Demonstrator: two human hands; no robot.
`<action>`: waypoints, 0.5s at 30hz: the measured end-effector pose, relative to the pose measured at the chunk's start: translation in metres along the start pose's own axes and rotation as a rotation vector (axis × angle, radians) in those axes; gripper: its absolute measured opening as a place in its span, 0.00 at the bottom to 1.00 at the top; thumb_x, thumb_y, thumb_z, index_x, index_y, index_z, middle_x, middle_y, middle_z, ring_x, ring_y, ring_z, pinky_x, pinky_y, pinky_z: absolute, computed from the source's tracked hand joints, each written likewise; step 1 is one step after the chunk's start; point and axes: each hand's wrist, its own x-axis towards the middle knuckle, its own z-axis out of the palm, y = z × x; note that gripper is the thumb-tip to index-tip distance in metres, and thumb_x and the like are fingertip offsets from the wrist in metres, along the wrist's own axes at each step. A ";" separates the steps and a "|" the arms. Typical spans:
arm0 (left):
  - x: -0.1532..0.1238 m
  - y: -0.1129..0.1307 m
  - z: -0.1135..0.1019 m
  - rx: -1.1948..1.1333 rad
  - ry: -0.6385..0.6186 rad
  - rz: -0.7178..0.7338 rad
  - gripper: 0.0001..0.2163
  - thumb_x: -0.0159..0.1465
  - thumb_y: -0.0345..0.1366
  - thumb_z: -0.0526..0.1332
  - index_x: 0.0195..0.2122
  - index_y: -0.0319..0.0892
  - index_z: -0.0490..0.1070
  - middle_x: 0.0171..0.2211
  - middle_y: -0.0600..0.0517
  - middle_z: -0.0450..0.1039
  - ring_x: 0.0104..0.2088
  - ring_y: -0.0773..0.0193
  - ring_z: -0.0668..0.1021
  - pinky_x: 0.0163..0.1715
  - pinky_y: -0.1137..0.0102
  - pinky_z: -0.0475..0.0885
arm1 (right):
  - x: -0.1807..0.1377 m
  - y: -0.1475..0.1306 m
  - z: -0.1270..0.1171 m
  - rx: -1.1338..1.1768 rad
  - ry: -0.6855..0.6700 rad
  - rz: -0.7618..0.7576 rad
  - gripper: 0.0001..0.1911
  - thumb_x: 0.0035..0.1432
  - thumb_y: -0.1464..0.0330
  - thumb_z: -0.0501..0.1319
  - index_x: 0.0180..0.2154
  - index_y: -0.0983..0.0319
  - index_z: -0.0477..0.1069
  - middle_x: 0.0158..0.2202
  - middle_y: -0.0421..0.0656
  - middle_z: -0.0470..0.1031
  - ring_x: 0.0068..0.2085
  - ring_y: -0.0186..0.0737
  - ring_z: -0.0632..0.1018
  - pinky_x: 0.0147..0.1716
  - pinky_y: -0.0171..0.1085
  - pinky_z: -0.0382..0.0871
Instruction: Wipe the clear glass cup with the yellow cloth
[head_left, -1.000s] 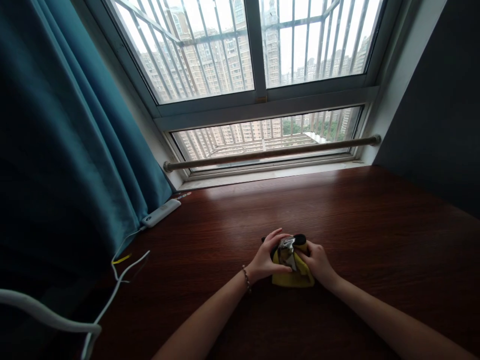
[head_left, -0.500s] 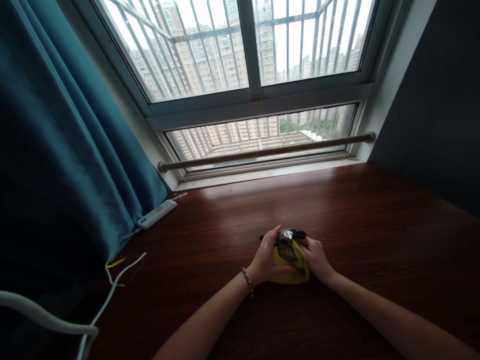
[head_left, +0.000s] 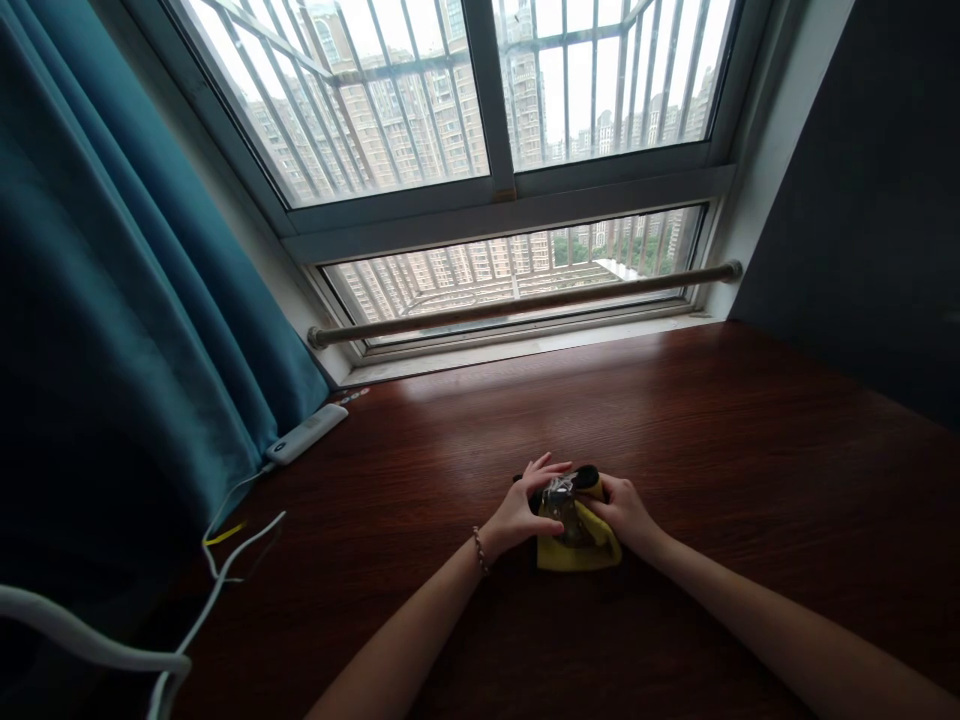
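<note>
A small yellow pouch with a black top edge lies on the dark wooden table in front of me. A crinkly clear packet sits at its mouth, between my hands. My left hand curls over the pouch's left side, fingers bent on its top and thumb at the packet. From the right, my right hand grips the pouch's yellow fabric. A bead bracelet circles my left wrist.
A white power strip lies at the table's back left by the teal curtain, and white cables trail off the left edge. A barred window with a wooden rail runs behind; a dark wall stands on the right.
The view has drifted a little. My left hand's fingers have come down over the pouch's top, and the packet sits lower at the mouth than before.
</note>
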 end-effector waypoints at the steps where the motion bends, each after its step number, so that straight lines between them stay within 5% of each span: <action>1: 0.001 -0.001 -0.001 0.007 -0.024 0.005 0.32 0.46 0.59 0.64 0.48 0.45 0.70 0.57 0.48 0.57 0.61 0.46 0.47 0.58 0.51 0.38 | 0.000 0.000 0.000 -0.005 -0.017 -0.011 0.11 0.53 0.64 0.60 0.34 0.66 0.72 0.31 0.42 0.74 0.31 0.42 0.72 0.29 0.33 0.64; 4: 0.002 -0.002 0.001 0.018 -0.020 0.009 0.30 0.54 0.61 0.54 0.49 0.44 0.70 0.59 0.48 0.53 0.61 0.48 0.45 0.58 0.52 0.41 | 0.000 0.000 0.001 -0.022 -0.006 -0.034 0.10 0.53 0.65 0.59 0.32 0.66 0.71 0.29 0.41 0.73 0.30 0.40 0.72 0.28 0.32 0.63; 8: -0.002 -0.005 0.010 0.071 0.103 0.058 0.32 0.60 0.60 0.45 0.56 0.40 0.61 0.56 0.44 0.57 0.59 0.50 0.54 0.58 0.55 0.46 | 0.000 0.001 0.002 -0.022 0.052 -0.041 0.11 0.56 0.65 0.56 0.32 0.66 0.71 0.29 0.42 0.73 0.31 0.40 0.72 0.30 0.32 0.63; 11: -0.007 -0.003 0.016 0.203 0.168 0.113 0.44 0.48 0.63 0.60 0.59 0.39 0.52 0.55 0.40 0.56 0.55 0.46 0.60 0.55 0.54 0.55 | -0.001 0.003 0.003 -0.012 0.094 -0.010 0.14 0.57 0.62 0.55 0.29 0.67 0.70 0.27 0.43 0.73 0.29 0.41 0.72 0.27 0.32 0.63; 15: -0.008 0.001 0.022 0.274 0.183 0.035 0.52 0.42 0.50 0.70 0.62 0.45 0.38 0.53 0.42 0.58 0.51 0.47 0.65 0.52 0.55 0.61 | -0.001 0.005 0.003 0.004 0.143 0.017 0.17 0.57 0.60 0.54 0.26 0.67 0.69 0.25 0.44 0.72 0.27 0.41 0.72 0.25 0.32 0.62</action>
